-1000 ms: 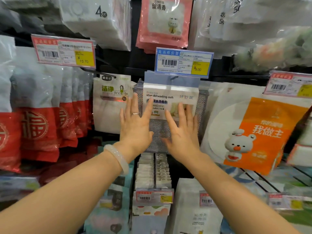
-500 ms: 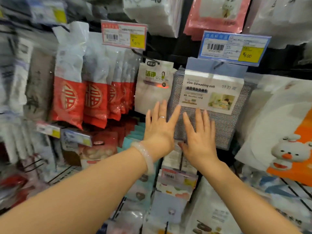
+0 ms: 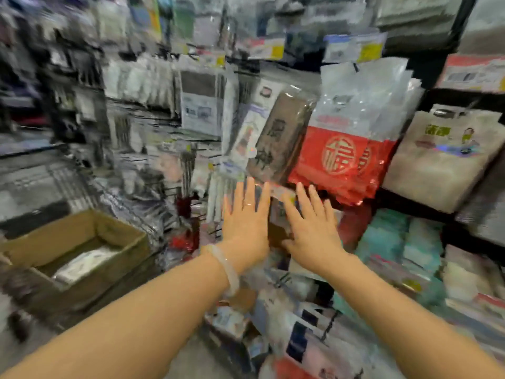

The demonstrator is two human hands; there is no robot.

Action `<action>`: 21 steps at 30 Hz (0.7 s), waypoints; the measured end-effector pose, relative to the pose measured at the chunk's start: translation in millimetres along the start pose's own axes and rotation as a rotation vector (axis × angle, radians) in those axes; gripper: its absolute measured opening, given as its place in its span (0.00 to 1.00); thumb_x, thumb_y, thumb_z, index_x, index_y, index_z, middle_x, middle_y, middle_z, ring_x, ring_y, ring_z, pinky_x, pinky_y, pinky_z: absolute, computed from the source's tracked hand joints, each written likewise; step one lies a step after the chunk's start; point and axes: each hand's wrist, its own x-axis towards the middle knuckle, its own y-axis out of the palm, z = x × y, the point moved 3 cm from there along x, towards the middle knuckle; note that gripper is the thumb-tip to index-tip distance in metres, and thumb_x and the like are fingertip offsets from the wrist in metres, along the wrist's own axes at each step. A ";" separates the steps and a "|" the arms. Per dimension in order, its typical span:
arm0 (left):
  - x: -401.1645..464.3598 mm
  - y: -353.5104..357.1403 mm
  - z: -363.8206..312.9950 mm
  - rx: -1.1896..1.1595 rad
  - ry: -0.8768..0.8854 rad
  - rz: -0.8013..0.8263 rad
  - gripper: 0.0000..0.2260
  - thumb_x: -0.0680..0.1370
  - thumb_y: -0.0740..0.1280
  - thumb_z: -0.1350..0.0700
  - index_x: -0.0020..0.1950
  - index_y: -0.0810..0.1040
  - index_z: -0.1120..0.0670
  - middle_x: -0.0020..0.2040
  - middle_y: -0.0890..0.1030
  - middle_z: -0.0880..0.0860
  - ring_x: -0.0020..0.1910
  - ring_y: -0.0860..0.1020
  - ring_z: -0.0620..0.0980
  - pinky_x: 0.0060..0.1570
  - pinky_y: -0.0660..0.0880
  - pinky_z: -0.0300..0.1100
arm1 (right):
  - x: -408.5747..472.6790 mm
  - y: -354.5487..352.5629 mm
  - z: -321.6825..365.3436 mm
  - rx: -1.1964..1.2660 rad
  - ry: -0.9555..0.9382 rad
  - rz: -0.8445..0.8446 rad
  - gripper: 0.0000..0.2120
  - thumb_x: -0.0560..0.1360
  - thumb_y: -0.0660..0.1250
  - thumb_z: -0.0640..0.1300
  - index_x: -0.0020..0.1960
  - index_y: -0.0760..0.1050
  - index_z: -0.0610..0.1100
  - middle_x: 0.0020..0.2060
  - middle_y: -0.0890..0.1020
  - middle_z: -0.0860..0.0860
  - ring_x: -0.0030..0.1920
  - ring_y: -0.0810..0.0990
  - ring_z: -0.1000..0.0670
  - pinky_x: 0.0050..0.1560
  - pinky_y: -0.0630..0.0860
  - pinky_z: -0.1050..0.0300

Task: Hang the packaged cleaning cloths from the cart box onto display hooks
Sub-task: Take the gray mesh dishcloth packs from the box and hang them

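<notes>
Lying flat in cardboard box [image 3: 82,242]: clear-wrapped pack [image 3: 82,265]

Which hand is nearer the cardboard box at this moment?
Left. The left hand is raised, fingers spread, to the right of and above the cardboard box; the right hand is farther right, beyond the left hand.

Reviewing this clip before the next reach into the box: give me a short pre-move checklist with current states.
1. Left hand free, fingers straight: ok.
2. Right hand free, fingers straight: ok.
3. Cardboard box in view at lower left, top open: ok.
4. Packaged stock left in the box: ok, a pale packet shows inside.
5. Path from hands to box free of obstacles: cannot tell, frame is motion-blurred.
6. Free display hook for the next pack: cannot tell.
</notes>
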 end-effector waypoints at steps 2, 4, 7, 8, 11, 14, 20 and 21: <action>-13.2 -8.0 73.4 0.028 -0.118 -0.004 0.46 0.76 0.67 0.49 0.74 0.31 0.49 0.76 0.32 0.54 0.75 0.33 0.56 0.72 0.38 0.56 | 23.6 12.2 69.8 0.037 -0.101 0.052 0.42 0.76 0.64 0.51 0.76 0.36 0.50 0.76 0.34 0.46 0.75 0.34 0.42 0.73 0.37 0.41; -30.9 -16.5 142.2 0.091 -0.222 -0.011 0.47 0.75 0.67 0.46 0.75 0.31 0.51 0.76 0.34 0.54 0.75 0.35 0.57 0.72 0.40 0.56 | 44.9 22.9 136.7 0.089 -0.187 0.094 0.42 0.77 0.64 0.48 0.76 0.36 0.50 0.76 0.34 0.47 0.75 0.33 0.43 0.73 0.36 0.42; -60.1 -25.6 233.0 0.128 -0.346 -0.003 0.44 0.76 0.66 0.47 0.75 0.33 0.52 0.77 0.35 0.55 0.75 0.35 0.57 0.72 0.41 0.57 | 69.6 38.6 228.9 0.151 -0.317 0.123 0.42 0.77 0.64 0.49 0.76 0.36 0.49 0.76 0.33 0.48 0.75 0.32 0.43 0.73 0.36 0.43; -69.4 -27.6 259.4 0.135 -0.386 0.003 0.44 0.76 0.66 0.47 0.75 0.34 0.52 0.77 0.36 0.56 0.75 0.36 0.57 0.73 0.42 0.57 | 75.3 44.1 256.7 0.160 -0.364 0.138 0.42 0.77 0.64 0.50 0.76 0.36 0.49 0.76 0.34 0.47 0.75 0.32 0.43 0.73 0.36 0.43; -87.2 -30.2 325.8 0.144 -0.491 0.024 0.44 0.75 0.67 0.47 0.76 0.35 0.52 0.77 0.37 0.56 0.76 0.37 0.57 0.73 0.42 0.57 | 93.4 58.7 325.5 0.188 -0.493 0.190 0.42 0.76 0.64 0.49 0.77 0.37 0.48 0.76 0.34 0.46 0.75 0.32 0.43 0.73 0.37 0.42; -92.4 -26.2 378.9 0.163 -0.593 0.043 0.47 0.73 0.68 0.46 0.76 0.35 0.51 0.77 0.37 0.55 0.76 0.37 0.56 0.73 0.42 0.55 | 118.2 74.0 374.2 0.204 -0.574 0.217 0.42 0.76 0.65 0.50 0.77 0.39 0.48 0.76 0.35 0.45 0.75 0.33 0.42 0.73 0.37 0.41; -82.1 3.2 469.7 0.130 -0.744 0.060 0.47 0.73 0.70 0.48 0.76 0.36 0.51 0.77 0.38 0.56 0.76 0.39 0.57 0.74 0.44 0.54 | 190.1 126.2 431.7 0.226 -0.615 0.259 0.41 0.75 0.65 0.51 0.77 0.41 0.48 0.76 0.36 0.44 0.75 0.34 0.42 0.73 0.38 0.41; -76.2 11.2 485.3 0.127 -0.759 0.066 0.47 0.73 0.70 0.48 0.76 0.36 0.52 0.77 0.39 0.56 0.76 0.39 0.57 0.74 0.44 0.54 | 205.6 139.9 440.8 0.225 -0.628 0.273 0.41 0.75 0.65 0.50 0.77 0.41 0.48 0.76 0.36 0.44 0.75 0.34 0.41 0.73 0.38 0.41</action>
